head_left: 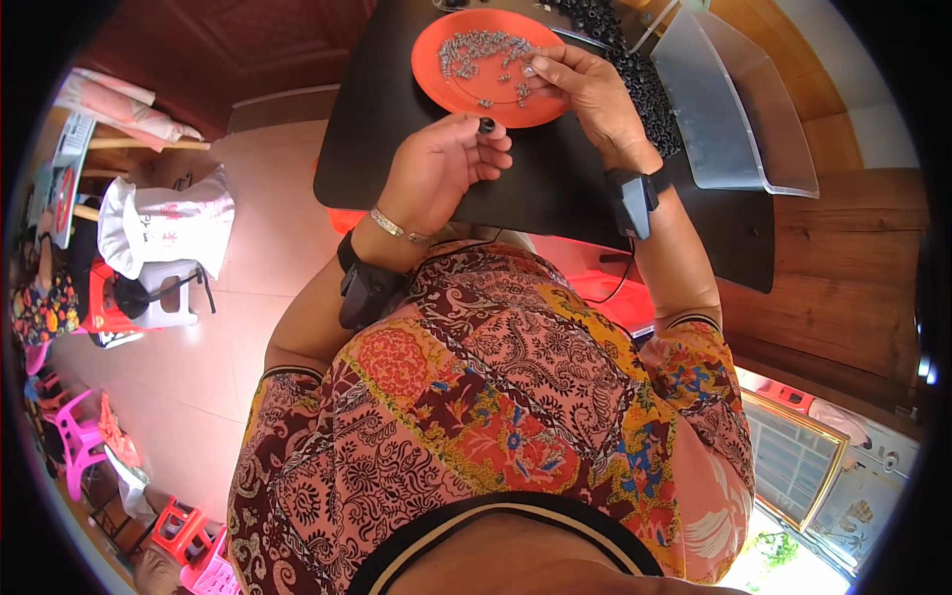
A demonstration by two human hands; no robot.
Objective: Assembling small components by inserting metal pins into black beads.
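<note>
Fingers of the left hand [444, 164] are pinched around a small black part [486, 126], held bodyward and left of the right hand [592, 94], whose fingertips are poised above the red plate's [426, 61] metal pieces [454, 61]; whether one is gripped cannot be told.

Seemingly a home workroom — pink plastic chair [77, 441], tiled floor [263, 243], heaped black parts [650, 109]

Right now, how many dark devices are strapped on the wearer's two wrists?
2: the left device, elbow-side of the bracelet, and the right device, behind the right hand over the red plate. Both wrists show.
</note>
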